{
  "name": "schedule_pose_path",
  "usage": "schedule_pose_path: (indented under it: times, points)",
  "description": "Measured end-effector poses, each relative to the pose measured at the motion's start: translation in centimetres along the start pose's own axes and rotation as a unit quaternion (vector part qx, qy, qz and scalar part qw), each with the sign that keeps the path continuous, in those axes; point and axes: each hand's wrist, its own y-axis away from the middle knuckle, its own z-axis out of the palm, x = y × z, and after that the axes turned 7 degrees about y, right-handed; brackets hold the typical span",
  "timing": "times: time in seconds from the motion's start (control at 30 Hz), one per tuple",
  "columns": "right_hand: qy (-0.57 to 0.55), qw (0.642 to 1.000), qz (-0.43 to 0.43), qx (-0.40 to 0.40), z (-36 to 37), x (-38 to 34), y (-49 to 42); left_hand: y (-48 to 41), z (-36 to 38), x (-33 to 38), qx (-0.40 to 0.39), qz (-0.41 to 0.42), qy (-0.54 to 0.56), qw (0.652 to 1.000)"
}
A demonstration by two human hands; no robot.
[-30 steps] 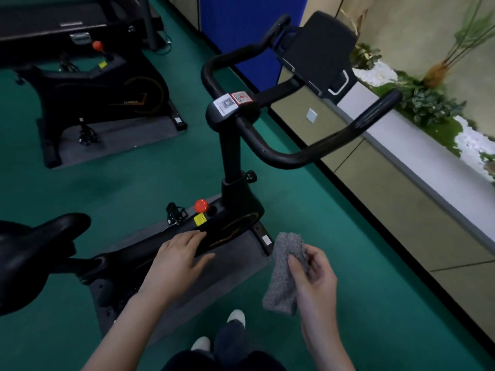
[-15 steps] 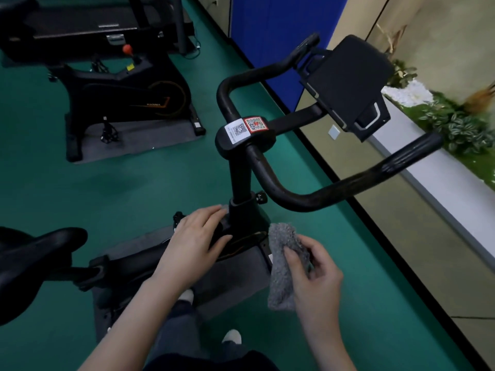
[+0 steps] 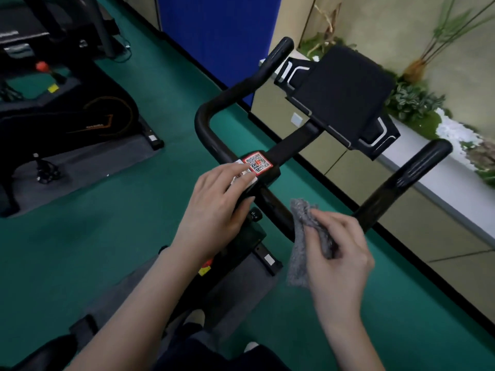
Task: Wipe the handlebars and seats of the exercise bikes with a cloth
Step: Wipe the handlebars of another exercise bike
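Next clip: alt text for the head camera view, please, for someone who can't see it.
A person's right hand grips a grey cloth beside black exercise-bike handlebars, while the left hand rests on the bars' stickered centre. A second bike stands further back on the green floor.

A crumpled grey cloth point(image 3: 302, 236) hangs just beside the black U-shaped handlebars point(image 3: 214, 135).

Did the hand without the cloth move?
Yes. The left hand rose from the bike's low frame to the middle of the handlebar, beside the red QR sticker.
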Motion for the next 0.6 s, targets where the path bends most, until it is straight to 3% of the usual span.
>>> schedule_pose_path:
  times: [0.13, 0.4, 0.6]
  points:
    - [0.1, 0.994, -0.022, 0.033, 2.7, -1.7, -1.0, -1.8, 0.7, -1.8, -0.023, 0.039, 0.046, 0.998]
    - [0.252, 0.967, 0.014, -0.012, 7.7, -3.8, -2.0, -3.0, 1.8, -3.5, -0.034, 0.091, 0.104, 0.99]
    - [0.262, 0.964, 0.045, 0.021, 6.4, -2.7, -1.2, -3.0, 2.1, -4.4, -0.032, 0.094, 0.153, 0.983]
